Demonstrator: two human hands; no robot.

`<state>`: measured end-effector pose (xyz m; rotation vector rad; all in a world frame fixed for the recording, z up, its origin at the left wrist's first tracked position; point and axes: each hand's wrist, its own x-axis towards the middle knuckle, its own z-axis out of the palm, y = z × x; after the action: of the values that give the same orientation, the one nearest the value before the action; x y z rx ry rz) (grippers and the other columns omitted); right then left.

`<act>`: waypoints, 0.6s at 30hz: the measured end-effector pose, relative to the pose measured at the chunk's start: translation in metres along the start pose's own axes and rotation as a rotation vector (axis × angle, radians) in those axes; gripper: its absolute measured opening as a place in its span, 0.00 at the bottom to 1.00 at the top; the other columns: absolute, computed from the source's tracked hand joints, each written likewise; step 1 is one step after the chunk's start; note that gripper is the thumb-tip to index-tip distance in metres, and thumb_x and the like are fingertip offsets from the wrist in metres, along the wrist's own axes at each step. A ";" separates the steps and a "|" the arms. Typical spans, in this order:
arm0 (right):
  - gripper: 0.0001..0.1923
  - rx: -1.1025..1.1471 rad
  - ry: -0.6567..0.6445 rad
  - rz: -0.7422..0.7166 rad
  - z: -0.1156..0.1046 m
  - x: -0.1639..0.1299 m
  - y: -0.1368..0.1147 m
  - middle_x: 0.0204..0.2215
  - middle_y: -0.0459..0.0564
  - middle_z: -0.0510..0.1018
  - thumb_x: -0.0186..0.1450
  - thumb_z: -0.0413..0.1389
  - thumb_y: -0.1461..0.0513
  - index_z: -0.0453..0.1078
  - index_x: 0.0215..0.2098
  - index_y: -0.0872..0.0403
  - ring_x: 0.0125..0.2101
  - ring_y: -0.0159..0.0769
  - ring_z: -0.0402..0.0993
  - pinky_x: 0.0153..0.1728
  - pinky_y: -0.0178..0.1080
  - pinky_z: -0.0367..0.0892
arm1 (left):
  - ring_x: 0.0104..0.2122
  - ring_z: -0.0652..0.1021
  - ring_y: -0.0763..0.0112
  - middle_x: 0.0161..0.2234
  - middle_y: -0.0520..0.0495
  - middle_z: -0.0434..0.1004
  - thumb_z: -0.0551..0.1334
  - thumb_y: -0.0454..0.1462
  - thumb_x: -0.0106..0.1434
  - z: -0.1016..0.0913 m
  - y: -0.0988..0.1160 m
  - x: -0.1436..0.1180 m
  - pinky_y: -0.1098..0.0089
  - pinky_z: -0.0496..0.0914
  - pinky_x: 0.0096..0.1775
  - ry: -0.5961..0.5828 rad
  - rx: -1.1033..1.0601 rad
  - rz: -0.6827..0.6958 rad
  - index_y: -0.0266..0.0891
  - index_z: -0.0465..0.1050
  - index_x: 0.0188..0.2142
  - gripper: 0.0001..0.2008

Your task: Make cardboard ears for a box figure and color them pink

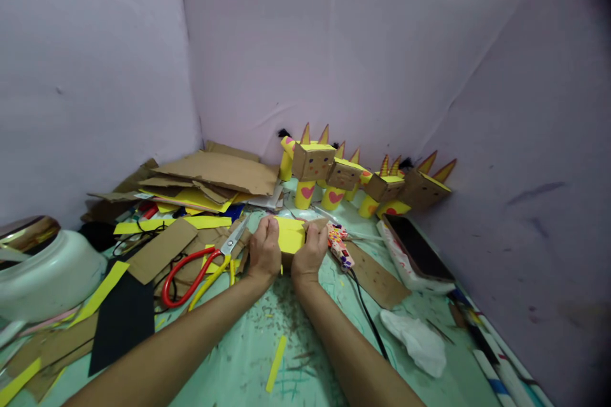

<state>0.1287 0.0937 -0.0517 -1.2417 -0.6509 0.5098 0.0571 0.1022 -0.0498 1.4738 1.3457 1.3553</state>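
Between my hands is a small cardboard box (pixel 291 235) with yellow paper on its top. My left hand (pixel 265 248) grips its left side with the fingers wrapped round. On the opposite side my right hand (pixel 309 253) holds it the same way, and a bit of brown cardboard shows by those fingers. Scissors (pixel 224 254) with one red and one yellow handle lie just left of my left hand. A glue gun (pixel 340 245) with a patterned body rests to the right of my right hand, its black cord trailing toward me.
Several yellow cardboard animal figures (pixel 312 165) stand along the back wall. Stacked cardboard (pixel 219 170) fills the back left, above loose scraps and black paper (pixel 121 324). A white pot-like container (pixel 62 273) stands far left. At right lie a phone (pixel 417 248) and crumpled tissue (pixel 417 338).
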 end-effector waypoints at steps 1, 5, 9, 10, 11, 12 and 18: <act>0.08 -0.001 0.007 0.003 0.001 0.000 0.001 0.29 0.47 0.68 0.60 0.43 0.54 0.56 0.29 0.50 0.32 0.37 0.64 0.37 0.38 0.62 | 0.36 0.73 0.62 0.33 0.45 0.73 0.44 0.45 0.65 0.000 0.000 0.001 0.64 0.68 0.40 0.011 0.019 0.005 0.40 0.65 0.34 0.16; 0.07 0.017 0.019 0.012 0.001 0.001 0.002 0.28 0.46 0.66 0.59 0.44 0.55 0.55 0.29 0.50 0.31 0.36 0.63 0.37 0.38 0.62 | 0.36 0.73 0.61 0.31 0.45 0.73 0.44 0.44 0.64 -0.001 0.002 0.002 0.63 0.67 0.40 0.029 0.069 0.016 0.41 0.65 0.33 0.15; 0.08 0.065 -0.002 0.027 0.001 0.000 0.000 0.26 0.44 0.66 0.59 0.44 0.55 0.55 0.28 0.50 0.29 0.35 0.63 0.34 0.37 0.63 | 0.35 0.74 0.62 0.30 0.45 0.74 0.42 0.45 0.65 -0.002 0.003 0.001 0.66 0.69 0.36 0.003 0.090 0.026 0.40 0.67 0.35 0.18; 0.08 0.077 -0.013 0.035 0.001 -0.001 -0.001 0.26 0.44 0.66 0.59 0.45 0.55 0.56 0.28 0.50 0.29 0.35 0.64 0.33 0.37 0.64 | 0.35 0.75 0.62 0.31 0.45 0.75 0.42 0.45 0.65 -0.003 0.003 0.001 0.66 0.69 0.36 -0.012 0.099 0.032 0.39 0.67 0.37 0.19; 0.08 0.088 -0.025 0.044 0.000 -0.001 -0.003 0.26 0.44 0.67 0.59 0.45 0.55 0.57 0.28 0.50 0.29 0.35 0.65 0.33 0.37 0.64 | 0.36 0.75 0.62 0.32 0.45 0.75 0.43 0.45 0.65 -0.004 0.003 0.001 0.66 0.69 0.36 -0.027 0.113 0.039 0.39 0.68 0.38 0.19; 0.09 0.098 -0.035 0.053 -0.001 -0.002 -0.005 0.27 0.45 0.69 0.59 0.45 0.55 0.58 0.29 0.51 0.30 0.35 0.66 0.33 0.36 0.64 | 0.36 0.75 0.62 0.34 0.45 0.76 0.44 0.46 0.65 -0.006 0.004 0.003 0.66 0.69 0.37 -0.035 0.131 0.046 0.39 0.68 0.40 0.19; 0.11 0.129 -0.059 0.121 -0.022 -0.009 -0.025 0.36 0.50 0.74 0.60 0.46 0.55 0.62 0.36 0.52 0.37 0.37 0.71 0.36 0.37 0.66 | 0.43 0.72 0.54 0.40 0.41 0.71 0.55 0.46 0.58 -0.019 0.014 0.020 0.55 0.65 0.47 0.083 0.290 0.065 0.40 0.66 0.41 0.16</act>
<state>0.1379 0.0658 -0.0336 -1.1521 -0.5861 0.6807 0.0397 0.1160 -0.0284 1.6790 1.6138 1.3155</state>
